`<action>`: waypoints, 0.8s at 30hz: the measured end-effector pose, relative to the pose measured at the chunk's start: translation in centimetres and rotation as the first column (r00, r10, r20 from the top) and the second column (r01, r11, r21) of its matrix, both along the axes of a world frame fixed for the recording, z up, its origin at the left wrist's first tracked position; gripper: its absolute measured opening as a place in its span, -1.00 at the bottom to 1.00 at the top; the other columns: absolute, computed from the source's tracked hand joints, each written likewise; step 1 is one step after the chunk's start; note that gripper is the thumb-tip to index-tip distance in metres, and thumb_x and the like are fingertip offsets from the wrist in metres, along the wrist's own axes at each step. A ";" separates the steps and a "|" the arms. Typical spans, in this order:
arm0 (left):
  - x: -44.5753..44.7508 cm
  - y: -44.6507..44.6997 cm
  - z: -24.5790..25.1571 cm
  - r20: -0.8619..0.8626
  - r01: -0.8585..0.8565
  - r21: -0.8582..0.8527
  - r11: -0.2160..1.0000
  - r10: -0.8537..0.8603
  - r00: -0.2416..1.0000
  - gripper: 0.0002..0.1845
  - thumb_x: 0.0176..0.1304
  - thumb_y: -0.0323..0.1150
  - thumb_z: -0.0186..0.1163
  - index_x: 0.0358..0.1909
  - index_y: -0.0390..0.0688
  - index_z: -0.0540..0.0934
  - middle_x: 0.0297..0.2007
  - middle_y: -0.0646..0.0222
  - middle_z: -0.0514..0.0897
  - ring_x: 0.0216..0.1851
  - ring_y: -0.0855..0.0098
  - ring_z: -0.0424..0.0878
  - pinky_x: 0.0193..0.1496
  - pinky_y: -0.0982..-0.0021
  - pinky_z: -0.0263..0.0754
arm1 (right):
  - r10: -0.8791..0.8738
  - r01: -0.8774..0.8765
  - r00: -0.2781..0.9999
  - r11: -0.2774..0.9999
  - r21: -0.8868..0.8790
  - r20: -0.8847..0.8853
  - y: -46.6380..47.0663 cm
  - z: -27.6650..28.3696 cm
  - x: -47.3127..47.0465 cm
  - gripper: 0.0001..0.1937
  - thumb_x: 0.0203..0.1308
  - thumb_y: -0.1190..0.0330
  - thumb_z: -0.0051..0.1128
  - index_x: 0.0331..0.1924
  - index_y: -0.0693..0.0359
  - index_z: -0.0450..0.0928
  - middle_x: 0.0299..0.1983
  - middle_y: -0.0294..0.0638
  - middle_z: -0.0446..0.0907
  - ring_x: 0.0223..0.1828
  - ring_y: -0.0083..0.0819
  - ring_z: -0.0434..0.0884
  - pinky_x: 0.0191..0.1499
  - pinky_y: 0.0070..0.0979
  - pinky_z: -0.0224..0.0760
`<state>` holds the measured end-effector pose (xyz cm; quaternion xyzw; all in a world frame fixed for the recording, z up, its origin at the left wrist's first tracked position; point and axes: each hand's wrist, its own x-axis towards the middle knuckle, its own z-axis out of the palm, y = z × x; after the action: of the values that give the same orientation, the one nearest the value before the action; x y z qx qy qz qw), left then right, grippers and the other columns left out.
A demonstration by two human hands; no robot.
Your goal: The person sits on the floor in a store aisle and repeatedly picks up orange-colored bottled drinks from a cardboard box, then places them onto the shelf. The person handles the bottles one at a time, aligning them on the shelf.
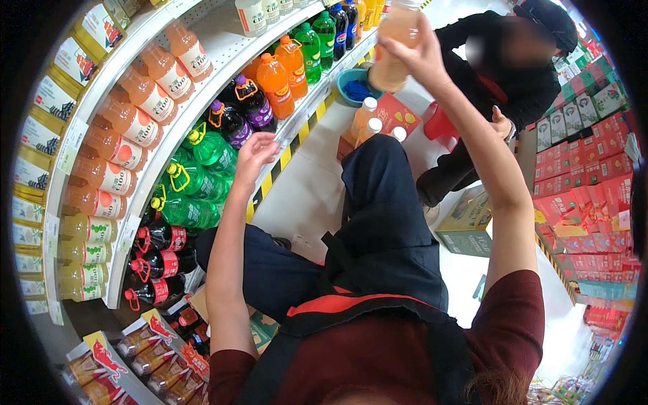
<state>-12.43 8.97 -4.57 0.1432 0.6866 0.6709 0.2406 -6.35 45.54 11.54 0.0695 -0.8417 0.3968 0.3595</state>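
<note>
My right hand [417, 53] is raised at the top, its fingers around a plastic bottle of pale orange drink [392, 66]. The bottle's top reaches the picture's edge. My left hand [258, 154] holds nothing, its fingers loosely bent and apart, beside the front edge of the lower shelf [288, 130]. Just past my knee, several white-capped bottles of the same drink [365, 121] stand in a red carton [348, 144]. On the shelf to the left, a row of pink-orange bottles [136, 126] stands near pale yellow-green ones [93, 251].
Large soda bottles [217, 152] fill the lower shelf. A blue basin [360, 86] with a blue cloth and a red plastic object [439, 121] are on the floor. A person in black [506, 71] crouches at the upper right, near a green carton [466, 223] and stacked red boxes [582, 162].
</note>
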 end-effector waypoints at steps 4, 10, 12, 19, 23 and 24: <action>2.9 3.5 5.8 -0.138 0.189 0.250 0.950 -0.158 0.978 -0.45 0.29 -0.17 0.22 0.25 -0.14 0.35 0.11 0.32 0.48 0.13 0.44 0.47 0.06 0.40 0.46 | 0.255 -0.262 0.964 0.959 -0.104 -0.075 -9.6 1.0 2.7 -0.34 -0.01 0.12 0.44 0.12 0.24 0.36 -0.07 -0.18 0.59 -0.03 -0.44 0.61 0.01 -0.47 0.52; 6.8 5.1 9.4 -0.244 0.199 0.392 0.898 -0.106 0.964 -0.30 0.09 -0.22 0.37 0.24 -0.21 0.32 0.00 0.36 0.53 0.00 0.46 0.53 0.07 0.41 0.46 | 0.427 -0.322 0.893 0.828 -0.458 0.144 -17.7 1.0 3.1 -0.38 0.10 0.20 0.40 0.12 0.30 0.27 -0.09 -0.21 0.56 -0.02 -0.50 0.57 0.09 -0.46 0.46; 6.1 4.3 9.5 -0.166 0.202 0.379 0.903 -0.148 0.975 -0.35 0.07 -0.24 0.35 0.19 -0.21 0.37 -0.08 0.36 0.58 -0.11 0.48 0.59 0.00 0.41 0.51 | 0.476 -0.351 0.879 0.687 -0.636 0.029 -17.7 1.5 1.9 -0.45 0.10 0.24 0.38 0.05 0.34 0.31 -0.14 -0.15 0.59 -0.09 -0.48 0.60 0.02 -0.48 0.48; 3.6 2.3 8.0 0.057 0.443 0.667 0.599 -0.634 0.771 -0.23 -0.04 0.02 0.36 0.14 -0.27 0.41 -0.28 0.16 0.65 -0.34 0.29 0.67 -0.23 0.37 0.58 | 0.745 -0.427 0.664 0.306 -0.851 -0.064 -17.9 1.8 -2.1 -0.67 0.25 0.06 0.19 -0.20 0.12 0.41 -0.41 -0.28 0.50 -0.36 -0.43 0.59 -0.20 -0.41 0.51; 3.1 0.9 7.3 0.050 0.416 0.801 0.430 -0.740 0.670 -0.16 -0.04 0.11 0.37 0.17 -0.27 0.39 -0.27 0.13 0.64 -0.36 0.26 0.67 -0.24 0.38 0.57 | 0.815 -0.487 0.556 0.159 -0.859 -0.164 -19.9 1.3 -3.8 -0.68 0.25 0.07 0.18 -0.24 0.14 0.41 -0.46 -0.28 0.47 -0.41 -0.42 0.55 -0.20 -0.40 0.50; 3.0 0.4 7.2 0.080 0.372 0.784 0.498 -0.674 0.734 -0.21 0.02 0.07 0.38 0.17 -0.25 0.39 -0.24 0.19 0.64 -0.32 0.34 0.67 -0.21 0.39 0.57 | 0.786 -0.486 0.608 0.254 -0.836 -0.114 -20.2 1.6 -4.3 -0.68 0.24 0.09 0.20 -0.27 0.15 0.41 -0.47 -0.28 0.50 -0.42 -0.44 0.57 -0.25 -0.43 0.52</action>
<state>-9.47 9.42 2.66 0.2997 0.2246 0.7894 0.4864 -10.67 25.33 13.11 0.1712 -0.5036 0.8468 0.0071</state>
